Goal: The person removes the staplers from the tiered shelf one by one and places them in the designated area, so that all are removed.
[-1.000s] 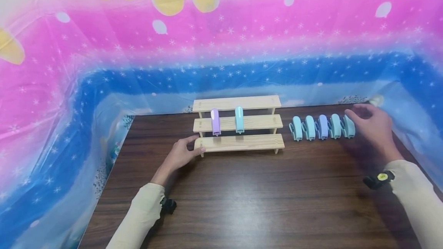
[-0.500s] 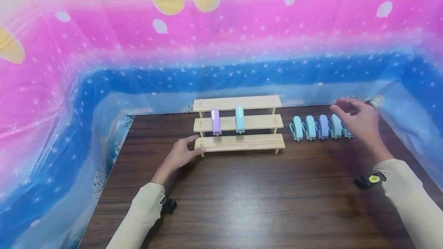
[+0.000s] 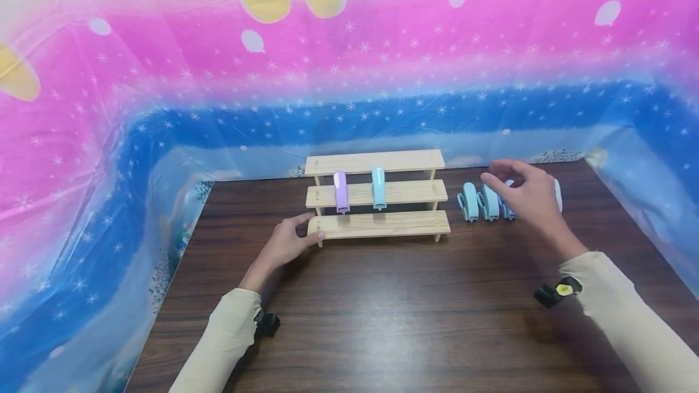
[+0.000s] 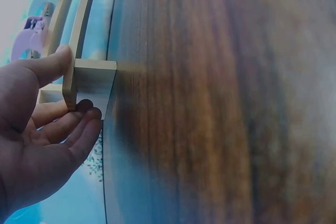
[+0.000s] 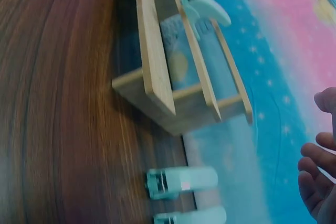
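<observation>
My left hand (image 3: 281, 242) grips the left end of the lowest step of a three-step wooden display rack (image 3: 382, 225). In the left wrist view, its thumb lies on the board and its fingers curl beneath. On the middle step stand a purple small stapler (image 3: 341, 191) and, to its right, a mint small stapler (image 3: 378, 188). My right hand (image 3: 532, 196), fingers loosely bent and holding nothing, is over a row of small staplers to the rack's right. Two mint staplers show at the row's left end, the nearer-to-rack one (image 3: 469, 202) in full; the hand hides much of the others.
The dark wood-grain table (image 3: 371, 308) extends in front of the rack. Behind it hangs a pink and blue patterned cloth (image 3: 382, 65), which also lines both sides. The rack's top step (image 3: 377, 162) is close to that cloth.
My right hand has moved left along the row, from the rightmost stapler to over the middle ones. My left hand keeps its grip on the rack, and the staplers stand where they were.
</observation>
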`<action>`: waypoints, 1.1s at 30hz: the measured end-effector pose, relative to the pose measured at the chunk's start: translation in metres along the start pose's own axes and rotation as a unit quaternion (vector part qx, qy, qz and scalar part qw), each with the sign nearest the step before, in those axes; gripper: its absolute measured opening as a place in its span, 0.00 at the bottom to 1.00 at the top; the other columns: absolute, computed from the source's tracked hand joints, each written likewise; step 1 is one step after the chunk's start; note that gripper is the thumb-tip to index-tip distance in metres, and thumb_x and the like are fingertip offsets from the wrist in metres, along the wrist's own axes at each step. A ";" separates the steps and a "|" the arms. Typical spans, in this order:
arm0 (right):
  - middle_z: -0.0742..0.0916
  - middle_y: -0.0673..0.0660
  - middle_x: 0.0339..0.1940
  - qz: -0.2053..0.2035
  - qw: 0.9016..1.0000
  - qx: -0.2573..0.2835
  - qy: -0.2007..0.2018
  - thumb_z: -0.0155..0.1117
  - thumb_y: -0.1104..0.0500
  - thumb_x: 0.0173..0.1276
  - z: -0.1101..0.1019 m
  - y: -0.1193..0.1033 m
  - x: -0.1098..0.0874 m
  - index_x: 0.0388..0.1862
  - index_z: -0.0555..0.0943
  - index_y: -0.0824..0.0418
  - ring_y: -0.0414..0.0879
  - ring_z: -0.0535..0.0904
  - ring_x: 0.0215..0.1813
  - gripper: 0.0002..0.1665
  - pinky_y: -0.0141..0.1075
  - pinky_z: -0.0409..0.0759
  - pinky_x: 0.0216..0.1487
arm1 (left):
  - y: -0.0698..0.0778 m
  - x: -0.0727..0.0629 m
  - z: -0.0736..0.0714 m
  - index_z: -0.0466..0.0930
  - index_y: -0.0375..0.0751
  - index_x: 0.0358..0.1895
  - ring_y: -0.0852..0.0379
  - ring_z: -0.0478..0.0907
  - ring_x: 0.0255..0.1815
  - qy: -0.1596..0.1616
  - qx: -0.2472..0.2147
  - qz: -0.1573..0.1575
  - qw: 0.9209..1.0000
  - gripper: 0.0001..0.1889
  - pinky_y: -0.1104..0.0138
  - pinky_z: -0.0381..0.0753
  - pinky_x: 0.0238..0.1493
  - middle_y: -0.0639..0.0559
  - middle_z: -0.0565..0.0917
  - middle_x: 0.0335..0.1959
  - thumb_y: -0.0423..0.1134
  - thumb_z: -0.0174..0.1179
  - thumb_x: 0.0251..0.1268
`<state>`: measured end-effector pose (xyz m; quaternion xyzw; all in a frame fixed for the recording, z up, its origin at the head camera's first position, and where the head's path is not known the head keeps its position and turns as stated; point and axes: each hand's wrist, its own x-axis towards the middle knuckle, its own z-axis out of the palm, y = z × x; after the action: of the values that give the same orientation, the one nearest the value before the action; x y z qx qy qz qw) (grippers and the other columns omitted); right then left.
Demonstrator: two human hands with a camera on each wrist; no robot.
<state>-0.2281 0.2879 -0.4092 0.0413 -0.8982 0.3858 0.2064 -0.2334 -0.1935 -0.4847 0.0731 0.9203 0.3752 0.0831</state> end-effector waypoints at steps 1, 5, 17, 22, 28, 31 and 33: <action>0.91 0.55 0.49 0.000 1.000 0.000 -0.002 0.71 0.37 0.67 0.003 -0.003 0.000 0.58 0.87 0.54 0.34 0.82 0.38 0.29 0.22 0.75 0.37 | 0.000 0.000 0.000 0.69 0.39 0.76 0.53 0.69 0.29 0.000 -0.001 -0.001 1.000 0.37 0.56 0.71 0.45 0.36 0.78 0.67 0.54 0.67 0.69; 0.91 0.54 0.49 -0.004 1.000 0.008 -0.015 0.70 0.36 0.67 0.016 -0.013 0.001 0.59 0.86 0.53 0.36 0.84 0.38 0.30 0.23 0.76 0.37 | -0.001 0.000 0.000 0.69 0.39 0.75 0.55 0.65 0.24 0.001 -0.002 -0.003 1.000 0.37 0.58 0.71 0.40 0.37 0.83 0.53 0.54 0.67 0.69; 0.91 0.54 0.49 -0.027 0.998 0.046 -0.038 0.73 0.37 0.65 0.060 -0.038 0.001 0.58 0.87 0.54 0.49 0.88 0.40 0.30 0.29 0.80 0.36 | 0.000 -0.001 -0.001 0.68 0.38 0.75 0.57 0.61 0.20 -0.002 -0.003 -0.001 1.000 0.37 0.59 0.70 0.35 0.46 0.76 0.29 0.54 0.66 0.70; 0.91 0.55 0.50 -0.024 0.996 0.066 -0.054 0.73 0.37 0.65 0.076 -0.048 0.002 0.58 0.87 0.55 0.50 0.88 0.41 0.31 0.42 0.83 0.43 | 0.001 0.000 -0.001 0.69 0.39 0.75 0.55 0.67 0.25 -0.002 0.001 -0.002 1.000 0.37 0.57 0.72 0.40 0.40 0.82 0.40 0.54 0.66 0.70; 0.90 0.56 0.51 -0.017 0.993 0.083 -0.081 0.72 0.35 0.65 0.093 -0.059 0.002 0.60 0.86 0.55 0.52 0.88 0.41 0.33 0.45 0.85 0.41 | 0.004 -0.001 -0.002 0.70 0.38 0.74 0.49 0.74 0.41 0.001 0.001 0.003 1.000 0.36 0.52 0.70 0.53 0.36 0.75 0.70 0.52 0.67 0.70; 0.89 0.55 0.54 -0.019 0.991 0.092 -0.090 0.71 0.35 0.65 0.101 -0.063 0.001 0.61 0.85 0.54 0.51 0.87 0.43 0.34 0.44 0.85 0.42 | 0.004 -0.001 -0.002 0.70 0.38 0.75 0.49 0.74 0.41 -0.001 0.001 0.000 1.000 0.36 0.52 0.70 0.53 0.37 0.74 0.71 0.53 0.67 0.70; 0.89 0.54 0.55 -0.020 0.991 0.092 -0.093 0.71 0.34 0.65 0.107 -0.065 0.001 0.62 0.85 0.53 0.50 0.87 0.44 0.34 0.45 0.85 0.43 | 0.003 -0.001 -0.002 0.69 0.38 0.75 0.49 0.73 0.40 -0.002 0.001 0.001 1.000 0.36 0.53 0.71 0.52 0.37 0.74 0.71 0.53 0.67 0.70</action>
<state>-0.2496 0.1662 -0.4309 0.1140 -0.8730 0.4574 0.1254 -0.2328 -0.1927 -0.4808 0.0745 0.9206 0.3739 0.0843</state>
